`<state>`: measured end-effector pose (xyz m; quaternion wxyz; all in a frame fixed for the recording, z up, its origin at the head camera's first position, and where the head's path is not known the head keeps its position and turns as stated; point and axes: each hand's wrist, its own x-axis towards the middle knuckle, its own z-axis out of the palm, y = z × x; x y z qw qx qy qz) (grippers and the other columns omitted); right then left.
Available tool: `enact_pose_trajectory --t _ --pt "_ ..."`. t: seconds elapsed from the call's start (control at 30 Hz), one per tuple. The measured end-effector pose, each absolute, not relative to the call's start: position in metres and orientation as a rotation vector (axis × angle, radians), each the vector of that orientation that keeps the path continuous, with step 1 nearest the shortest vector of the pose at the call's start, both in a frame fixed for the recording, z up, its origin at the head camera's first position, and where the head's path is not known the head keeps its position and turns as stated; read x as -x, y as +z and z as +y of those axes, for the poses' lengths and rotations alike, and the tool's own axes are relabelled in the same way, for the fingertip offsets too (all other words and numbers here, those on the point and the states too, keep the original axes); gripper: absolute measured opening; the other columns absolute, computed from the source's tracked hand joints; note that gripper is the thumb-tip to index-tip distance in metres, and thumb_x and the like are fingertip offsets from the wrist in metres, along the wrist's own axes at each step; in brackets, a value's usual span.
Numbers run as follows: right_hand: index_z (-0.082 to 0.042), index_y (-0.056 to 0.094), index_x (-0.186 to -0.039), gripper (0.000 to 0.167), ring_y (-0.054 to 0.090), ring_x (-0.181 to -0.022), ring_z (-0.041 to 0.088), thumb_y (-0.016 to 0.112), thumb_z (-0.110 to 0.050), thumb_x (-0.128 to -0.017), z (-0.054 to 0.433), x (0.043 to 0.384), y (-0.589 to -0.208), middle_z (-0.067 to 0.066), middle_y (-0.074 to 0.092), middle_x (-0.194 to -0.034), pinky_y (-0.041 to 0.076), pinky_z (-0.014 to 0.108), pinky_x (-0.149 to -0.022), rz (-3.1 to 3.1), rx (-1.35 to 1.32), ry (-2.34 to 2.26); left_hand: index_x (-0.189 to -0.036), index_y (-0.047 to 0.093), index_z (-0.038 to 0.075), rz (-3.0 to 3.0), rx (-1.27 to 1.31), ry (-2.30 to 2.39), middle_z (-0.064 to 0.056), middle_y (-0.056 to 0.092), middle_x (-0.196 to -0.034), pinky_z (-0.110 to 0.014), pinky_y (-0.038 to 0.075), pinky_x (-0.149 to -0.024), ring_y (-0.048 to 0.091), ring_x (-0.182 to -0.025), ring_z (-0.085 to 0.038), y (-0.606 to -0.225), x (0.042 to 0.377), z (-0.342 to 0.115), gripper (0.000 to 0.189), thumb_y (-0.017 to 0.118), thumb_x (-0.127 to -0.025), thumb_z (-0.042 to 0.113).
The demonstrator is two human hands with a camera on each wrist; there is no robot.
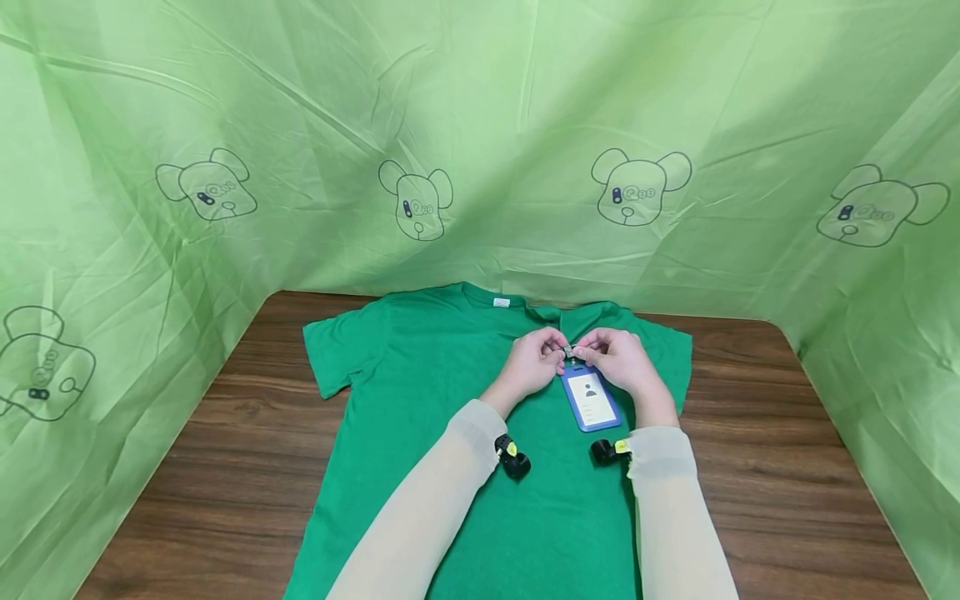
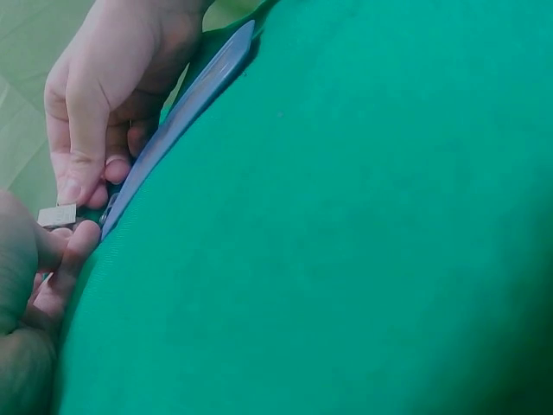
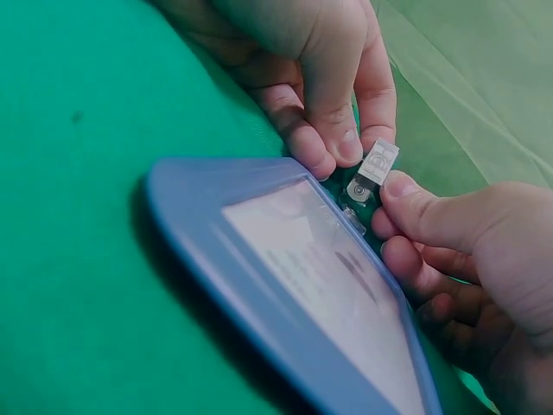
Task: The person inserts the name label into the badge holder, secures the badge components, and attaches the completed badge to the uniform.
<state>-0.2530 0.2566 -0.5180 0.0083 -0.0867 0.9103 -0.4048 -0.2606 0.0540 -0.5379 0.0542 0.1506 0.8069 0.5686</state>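
Observation:
A green T-shirt lies spread out, collar at the far side. On its chest rests an ID badge with a blue frame and white card, its slotted end toward the hands. A small metal badge clip on a short clear strap joins that end. My right hand pinches the clip, thumb at its edge in the right wrist view. From the other side my left hand pinches shirt fabric beside the clip, fingertips close to the right hand's. Between the fingertips, the clip's jaws are partly hidden.
A dark wood table shows on both sides of the shirt. Light green cloth with bear-head drawings hangs behind and along the sides. A black wrist camera sits at the left cuff, another wrist camera at the right.

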Motion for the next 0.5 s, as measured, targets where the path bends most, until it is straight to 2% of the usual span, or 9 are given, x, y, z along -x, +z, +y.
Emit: enact_pose_trajectory --t 0.33,0.5 --pt "-0.006 0.077 -0.1 0.02 0.068 -0.078 0.019 0.083 -0.025 -0.101 0.2587 0.2534 -0.516 0.006 0.077 -0.09 0.053 0.034 -0.071 2.852 0.212 -1.253 -0.105 0.071 0.009 2.444 -0.453 1.721 -0.003 0.066 -0.09 -0.024 0.064 -0.07 0.071 -0.076 -0.01 -0.5389 0.2608 0.0545 0.014 0.066 -0.105 -0.005" --pt "-0.005 0.077 -0.102 0.02 0.068 -0.078 0.02 0.082 -0.024 -0.102 0.259 0.2538 -0.5168 0.007 0.077 -0.09 0.054 0.035 -0.071 2.839 0.22 -1.263 -0.104 0.071 0.009 2.44 -0.457 1.731 -0.003 0.067 -0.089 -0.025 0.064 -0.07 0.071 -0.076 -0.01 -0.538 0.2606 0.0541 0.014 0.066 -0.105 -0.005"
